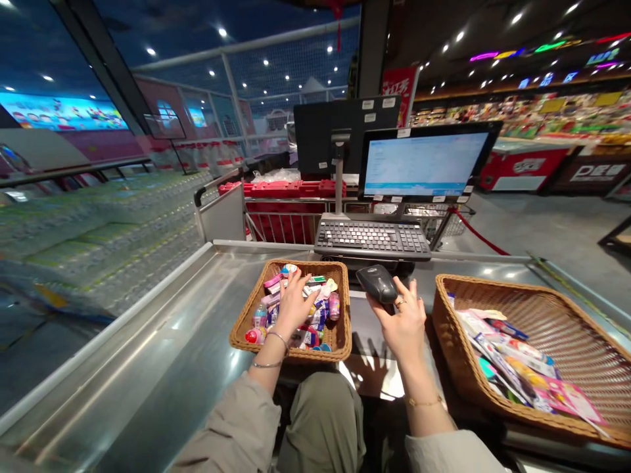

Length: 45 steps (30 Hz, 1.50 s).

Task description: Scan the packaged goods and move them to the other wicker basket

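Observation:
My left hand [294, 303] reaches into a wicker basket [340, 335] filled with several small colourful packets and bottles [320, 309]. Its fingers are bent down over the items; whether they grip one is hidden. My right hand [404, 322] is raised between the two baskets and is closed around a black handheld barcode scanner [377, 282], whose head points left toward the small basket.
A larger wicker basket [566, 315] with flat packets [517, 371] sits at the right. Behind are a keyboard [372, 238], a lit till screen [424, 164], a second monitor [340, 128] and a red trolley [286, 210]. The steel counter [162, 348] runs left.

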Available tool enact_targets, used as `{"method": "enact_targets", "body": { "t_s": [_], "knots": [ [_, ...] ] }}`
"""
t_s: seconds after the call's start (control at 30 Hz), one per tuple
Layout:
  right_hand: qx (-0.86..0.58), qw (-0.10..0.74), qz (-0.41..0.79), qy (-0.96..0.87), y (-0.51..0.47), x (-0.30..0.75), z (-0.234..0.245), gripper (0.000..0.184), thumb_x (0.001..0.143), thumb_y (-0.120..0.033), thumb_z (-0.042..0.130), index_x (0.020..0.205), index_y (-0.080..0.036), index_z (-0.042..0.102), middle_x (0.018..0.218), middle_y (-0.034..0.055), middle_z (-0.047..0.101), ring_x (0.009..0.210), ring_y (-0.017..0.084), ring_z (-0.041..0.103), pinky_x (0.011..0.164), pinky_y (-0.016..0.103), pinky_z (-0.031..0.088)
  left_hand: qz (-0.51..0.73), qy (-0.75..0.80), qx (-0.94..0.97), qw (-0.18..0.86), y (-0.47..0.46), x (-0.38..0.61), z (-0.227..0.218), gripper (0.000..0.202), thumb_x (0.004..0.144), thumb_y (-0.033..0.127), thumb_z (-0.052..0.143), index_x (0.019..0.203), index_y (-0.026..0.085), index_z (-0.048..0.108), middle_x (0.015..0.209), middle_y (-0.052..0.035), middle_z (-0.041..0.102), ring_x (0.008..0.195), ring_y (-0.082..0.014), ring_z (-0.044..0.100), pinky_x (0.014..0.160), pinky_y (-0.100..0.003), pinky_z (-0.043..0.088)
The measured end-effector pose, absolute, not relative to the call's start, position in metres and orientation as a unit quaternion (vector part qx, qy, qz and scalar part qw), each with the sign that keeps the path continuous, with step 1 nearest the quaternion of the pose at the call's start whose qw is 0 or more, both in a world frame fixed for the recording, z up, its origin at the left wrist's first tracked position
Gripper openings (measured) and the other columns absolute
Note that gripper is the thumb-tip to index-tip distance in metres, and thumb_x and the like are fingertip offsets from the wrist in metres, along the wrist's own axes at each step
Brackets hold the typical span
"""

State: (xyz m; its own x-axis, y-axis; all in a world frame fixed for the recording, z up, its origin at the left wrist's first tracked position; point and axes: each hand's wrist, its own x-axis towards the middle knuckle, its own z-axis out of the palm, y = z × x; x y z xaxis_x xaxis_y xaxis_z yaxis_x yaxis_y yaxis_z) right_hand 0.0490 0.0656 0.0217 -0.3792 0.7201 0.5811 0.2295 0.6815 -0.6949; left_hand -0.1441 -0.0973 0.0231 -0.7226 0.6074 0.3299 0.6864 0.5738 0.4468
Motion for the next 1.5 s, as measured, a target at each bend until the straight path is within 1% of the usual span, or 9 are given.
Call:
{"method": "enact_targets", "body": {
  "t_s": [0.13,0.27,0.5,0.7,0.8,0.97,1.13,1.33,1.5],
  "knots": [
    [-0.286,0.446,0.276,-0.802,0.059,0.038,0.018,0.038,0.086,-0.056,0.063,0.091,-0.019,0.072,0.143,0.0153,0.061,0.151,0.038,0.031,0.117,0.069,0.022,-0.221,-0.895,-0.378,0.081,-0.105,-0.153,0.018,0.054,0.093,0.044,0.063,0.141,0.018,0.057,0.160,-0.0189,0.041,0.155,-0.0386,0.022,0.123,-0.066,0.014],
    [-0.276,0.419,0.288,-0.816,0.052,0.030,0.015,0.040,0.087,-0.058,0.060,0.094,-0.020,0.072,0.144,0.0137,0.060,0.152,0.038,0.028,0.118,0.071,0.017,-0.154,-0.897,-0.406,0.083,-0.106,-0.163,0.015,0.059,0.087,0.043,0.073,0.140,0.022,0.059,0.163,-0.0185,0.036,0.155,-0.0417,0.017,0.121,-0.070,0.011],
    [-0.275,0.400,0.297,-0.822,0.049,0.025,0.007,0.040,0.087,-0.057,0.059,0.094,-0.020,0.073,0.145,0.0138,0.059,0.153,0.038,0.027,0.117,0.072,0.015,-0.094,-0.897,-0.425,0.080,-0.106,-0.181,0.013,0.060,0.084,0.043,0.077,0.140,0.030,0.061,0.164,-0.0155,0.036,0.155,-0.0429,0.017,0.119,-0.073,0.010],
    [-0.276,0.396,0.295,-0.824,0.049,0.021,0.004,0.042,0.087,-0.058,0.058,0.091,-0.020,0.074,0.143,0.0142,0.060,0.152,0.040,0.028,0.115,0.074,0.017,-0.069,-0.904,-0.413,0.085,-0.107,-0.194,0.020,0.056,0.086,0.044,0.073,0.139,0.027,0.063,0.165,-0.0193,0.030,0.155,-0.0460,0.014,0.119,-0.073,0.011],
    [-0.272,0.389,0.290,-0.831,0.048,0.018,0.002,0.042,0.087,-0.059,0.057,0.091,-0.020,0.074,0.143,0.0139,0.060,0.152,0.040,0.029,0.115,0.074,0.017,-0.071,-0.901,-0.417,0.094,-0.102,-0.202,0.020,0.051,0.088,0.045,0.071,0.134,0.027,0.066,0.166,-0.0169,0.030,0.155,-0.0452,0.013,0.120,-0.072,0.010],
    [-0.270,0.378,0.295,-0.835,0.047,0.014,-0.002,0.041,0.086,-0.059,0.058,0.088,-0.021,0.073,0.145,0.0136,0.059,0.152,0.040,0.028,0.115,0.074,0.016,-0.057,-0.893,-0.435,0.098,-0.088,-0.216,0.017,0.037,0.091,0.047,0.065,0.119,0.025,0.074,0.165,-0.0136,0.033,0.156,-0.0416,0.013,0.121,-0.071,0.005],
    [-0.271,0.371,0.297,-0.837,0.049,0.013,-0.007,0.041,0.086,-0.059,0.058,0.090,-0.021,0.074,0.146,0.0135,0.057,0.153,0.039,0.024,0.116,0.074,0.013,-0.044,-0.881,-0.462,0.099,-0.078,-0.227,0.015,0.028,0.089,0.044,0.069,0.107,0.024,0.077,0.164,-0.0106,0.035,0.157,-0.0395,0.012,0.122,-0.069,-0.004],
    [-0.271,0.377,0.295,-0.835,0.048,0.011,-0.013,0.041,0.086,-0.059,0.059,0.094,-0.022,0.075,0.146,0.0132,0.058,0.152,0.039,0.028,0.116,0.073,0.015,-0.018,-0.869,-0.483,0.104,-0.075,-0.236,0.010,0.026,0.088,0.045,0.069,0.099,0.024,0.078,0.163,-0.0093,0.038,0.157,-0.0372,0.012,0.123,-0.067,-0.005],
    [-0.268,0.376,0.297,-0.836,0.048,0.010,-0.017,0.038,0.085,-0.056,0.062,0.095,-0.022,0.075,0.147,0.0123,0.057,0.152,0.040,0.028,0.117,0.074,0.015,-0.009,-0.870,-0.485,0.092,-0.072,-0.240,0.007,0.029,0.085,0.046,0.072,0.096,0.019,0.078,0.162,-0.0137,0.039,0.157,-0.0394,0.012,0.123,-0.066,-0.005]
  ]
}}
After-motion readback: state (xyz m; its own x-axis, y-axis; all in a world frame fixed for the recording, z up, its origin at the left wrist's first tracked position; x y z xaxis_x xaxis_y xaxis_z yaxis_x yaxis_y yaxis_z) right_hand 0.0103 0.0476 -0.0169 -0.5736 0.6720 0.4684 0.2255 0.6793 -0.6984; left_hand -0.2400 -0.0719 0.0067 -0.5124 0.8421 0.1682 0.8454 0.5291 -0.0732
